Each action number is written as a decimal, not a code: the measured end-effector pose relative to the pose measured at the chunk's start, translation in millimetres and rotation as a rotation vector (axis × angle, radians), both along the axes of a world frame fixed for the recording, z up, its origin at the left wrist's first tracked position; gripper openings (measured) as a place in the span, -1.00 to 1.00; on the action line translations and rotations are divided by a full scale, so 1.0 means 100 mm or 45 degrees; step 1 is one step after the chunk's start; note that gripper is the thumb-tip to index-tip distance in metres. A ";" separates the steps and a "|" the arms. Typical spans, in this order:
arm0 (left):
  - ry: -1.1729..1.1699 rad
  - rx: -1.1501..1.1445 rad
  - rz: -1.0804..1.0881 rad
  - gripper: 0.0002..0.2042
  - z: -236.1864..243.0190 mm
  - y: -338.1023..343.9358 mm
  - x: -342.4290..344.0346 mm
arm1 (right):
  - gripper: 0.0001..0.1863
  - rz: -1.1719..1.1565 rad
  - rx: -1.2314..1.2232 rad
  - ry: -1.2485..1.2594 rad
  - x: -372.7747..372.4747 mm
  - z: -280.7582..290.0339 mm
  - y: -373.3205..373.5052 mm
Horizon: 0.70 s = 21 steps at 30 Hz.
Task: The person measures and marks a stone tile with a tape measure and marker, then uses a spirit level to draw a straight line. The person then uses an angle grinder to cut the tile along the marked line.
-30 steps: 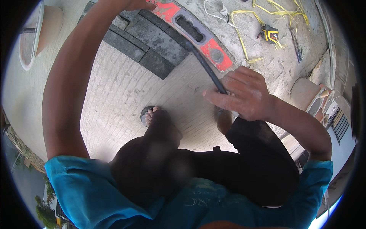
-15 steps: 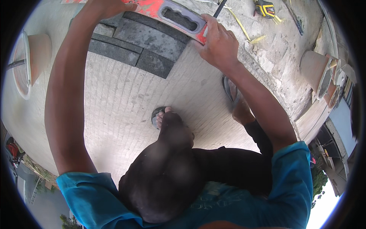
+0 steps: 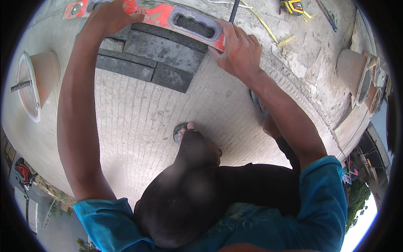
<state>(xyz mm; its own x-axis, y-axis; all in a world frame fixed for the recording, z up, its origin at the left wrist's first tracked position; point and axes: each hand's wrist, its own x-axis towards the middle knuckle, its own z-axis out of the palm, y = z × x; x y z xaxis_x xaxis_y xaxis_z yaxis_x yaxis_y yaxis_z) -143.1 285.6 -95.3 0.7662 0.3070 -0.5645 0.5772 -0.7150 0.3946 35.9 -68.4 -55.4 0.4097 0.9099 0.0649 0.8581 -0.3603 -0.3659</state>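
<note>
One bare left hand (image 3: 111, 20) and one bare right hand (image 3: 241, 51), well apart from each other, are both clamped on the same long red spirit level with grey-rimmed grip openings (image 3: 157, 15). The left hand closes around it near the middle, with the thumb along its face; the right hand holds its right end. A thin black rod (image 3: 234, 11) rises just behind the right hand, but I cannot tell if this hand also holds it. The level lies across the far side of a group of dark grey rectangular stone blocks (image 3: 166, 48); whether it touches them is not clear. The blocks lie close together on a pale concrete ground with fine grooves (image 3: 130, 109). Beyond the right hand there are a thin yellow plastic strap (image 3: 263, 24) and a yellow and black tape measure (image 3: 293, 7). Nearer to the body, a foot in a dark sandal (image 3: 184, 131) stands on the ground. Farther out, a pinkish wide-rimmed tub (image 3: 46, 71) is at the left, and a similar tub of dull clay colour (image 3: 349, 69) is at the right.
</note>
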 end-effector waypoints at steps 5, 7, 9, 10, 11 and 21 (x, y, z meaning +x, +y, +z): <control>-0.006 0.002 0.001 -0.63 -0.03 0.01 0.00 | -0.21 -0.025 -0.005 0.008 -0.01 0.02 0.00; -0.007 0.007 0.005 -0.65 -0.04 0.02 -0.01 | -0.21 -0.037 -0.002 0.010 -0.01 0.01 0.00; -0.011 0.014 0.005 -0.66 -0.06 0.02 -0.02 | -0.22 -0.033 0.015 -0.002 -0.01 0.00 -0.01; -0.011 0.018 0.007 -0.67 -0.06 0.03 -0.03 | -0.22 -0.030 0.023 -0.009 0.00 -0.01 -0.01; -0.010 0.025 0.009 -0.68 -0.07 0.03 -0.03 | -0.22 -0.025 0.024 -0.005 0.01 -0.01 0.00; 0.312 0.457 0.171 0.03 0.79 -0.61 0.41 | -0.22 0.096 -0.050 -0.017 0.03 0.23 -0.03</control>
